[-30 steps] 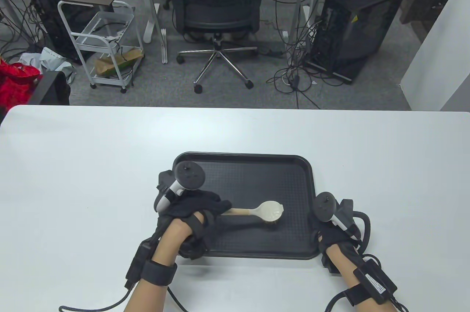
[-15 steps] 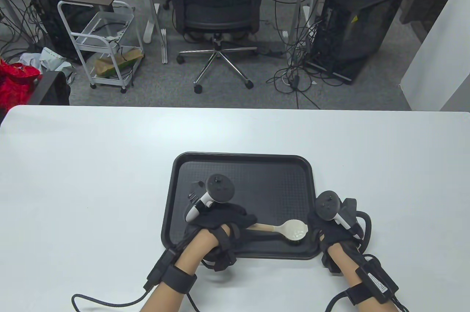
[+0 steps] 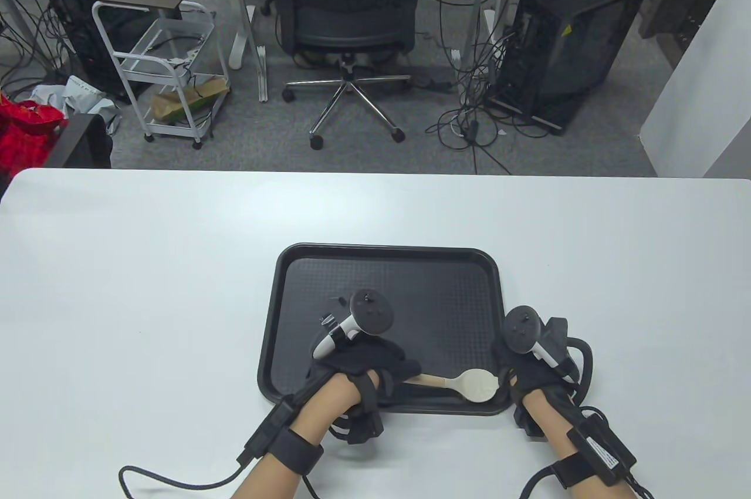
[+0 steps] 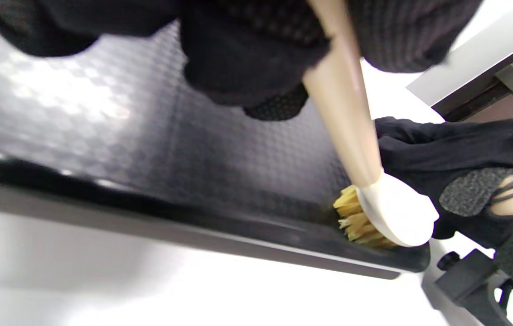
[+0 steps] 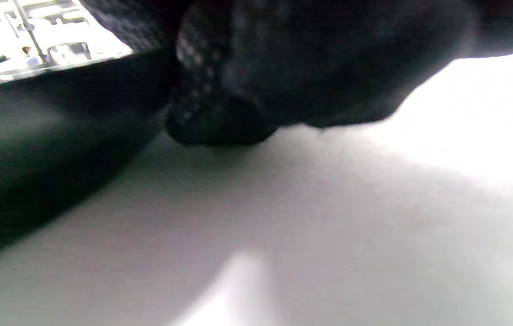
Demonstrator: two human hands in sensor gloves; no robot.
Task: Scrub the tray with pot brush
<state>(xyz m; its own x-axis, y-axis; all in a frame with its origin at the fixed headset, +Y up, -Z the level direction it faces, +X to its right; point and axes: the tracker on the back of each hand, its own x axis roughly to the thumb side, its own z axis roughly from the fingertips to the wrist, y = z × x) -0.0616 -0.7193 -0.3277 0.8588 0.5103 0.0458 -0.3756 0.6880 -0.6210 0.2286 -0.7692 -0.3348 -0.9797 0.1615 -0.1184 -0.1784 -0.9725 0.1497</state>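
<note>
— What does the left hand (image 3: pixel 366 367) hold?
— Its fingers are curled round the pot brush (image 3: pixel 463 384) handle; the yellow bristles (image 4: pixel 358 222) sit in the black tray's (image 3: pixel 387 270) near right corner.
— And the right hand (image 3: pixel 531 373)?
— It rests against the tray's right rim on the white table (image 3: pixel 146 264) — whether it grips the rim cannot be told.

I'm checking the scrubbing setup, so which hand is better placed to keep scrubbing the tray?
Left. The left hand grips the brush, bristles down in the tray's near right corner. The right hand sits at the tray's right edge.
</note>
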